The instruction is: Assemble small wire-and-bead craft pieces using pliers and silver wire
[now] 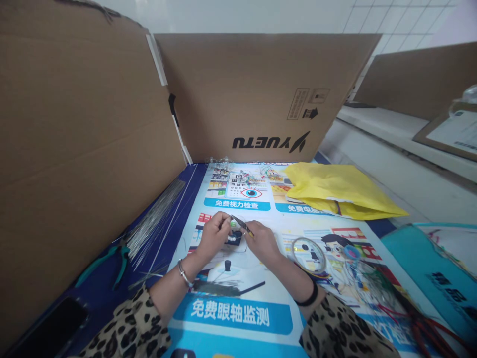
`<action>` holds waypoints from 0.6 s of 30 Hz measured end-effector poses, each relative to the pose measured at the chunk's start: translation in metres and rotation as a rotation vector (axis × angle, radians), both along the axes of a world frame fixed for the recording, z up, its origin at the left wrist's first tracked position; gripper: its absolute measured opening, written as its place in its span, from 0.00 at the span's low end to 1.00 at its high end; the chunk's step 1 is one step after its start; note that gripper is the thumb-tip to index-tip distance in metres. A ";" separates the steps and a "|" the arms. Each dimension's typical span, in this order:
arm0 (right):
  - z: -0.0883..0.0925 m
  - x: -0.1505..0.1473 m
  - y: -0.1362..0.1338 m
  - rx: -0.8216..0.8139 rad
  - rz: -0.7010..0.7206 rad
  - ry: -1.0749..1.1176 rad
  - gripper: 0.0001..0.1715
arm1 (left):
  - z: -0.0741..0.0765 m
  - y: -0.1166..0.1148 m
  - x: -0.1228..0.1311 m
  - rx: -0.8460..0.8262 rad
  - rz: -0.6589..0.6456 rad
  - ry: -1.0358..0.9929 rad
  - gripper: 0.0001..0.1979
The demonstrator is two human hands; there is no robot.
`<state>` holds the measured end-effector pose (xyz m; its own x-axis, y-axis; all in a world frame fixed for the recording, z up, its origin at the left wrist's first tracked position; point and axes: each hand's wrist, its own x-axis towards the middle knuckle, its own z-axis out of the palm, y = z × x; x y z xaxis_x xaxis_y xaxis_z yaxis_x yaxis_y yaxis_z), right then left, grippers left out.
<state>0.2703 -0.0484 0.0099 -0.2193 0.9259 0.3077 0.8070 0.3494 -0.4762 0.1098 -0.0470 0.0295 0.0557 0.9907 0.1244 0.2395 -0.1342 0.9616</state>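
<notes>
My left hand [216, 234] is closed in a pinch on what looks like a thin wire loop. A few shiny silvery beads [231, 238] hang just below its fingertips. Opposite it, my right hand [264, 242] grips a slim dark pointed tool [239, 223] with a yellowish part near the fingers. The tool's tip points up and left, close to the left fingers; its exact kind is unclear. Both hands are above a printed poster [238, 311]. Dark thin strands [218, 288] lie below the hands.
Cardboard walls [257, 89] stand behind and at left. Teal-handled pliers [121, 263], a bundle of wires [154, 219] and a phone [48, 325] lie left. To the right are a yellow bag [335, 189], a tape roll [322, 263], red-handled scissors [423, 323] and a teal pouch [432, 266].
</notes>
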 end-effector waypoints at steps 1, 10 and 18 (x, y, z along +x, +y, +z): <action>-0.001 0.000 0.000 0.003 -0.008 0.011 0.09 | 0.000 0.000 0.000 -0.026 -0.020 -0.039 0.08; -0.007 0.004 0.006 0.022 -0.039 0.109 0.10 | -0.007 0.006 0.000 -0.171 -0.144 -0.193 0.12; -0.004 0.002 0.003 0.014 -0.016 0.090 0.08 | -0.004 0.006 -0.001 -0.206 -0.210 -0.290 0.11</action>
<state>0.2727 -0.0454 0.0059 -0.1756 0.9245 0.3383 0.7664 0.3441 -0.5425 0.1091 -0.0407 0.0253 0.2508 0.9674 -0.0349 -0.0575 0.0509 0.9970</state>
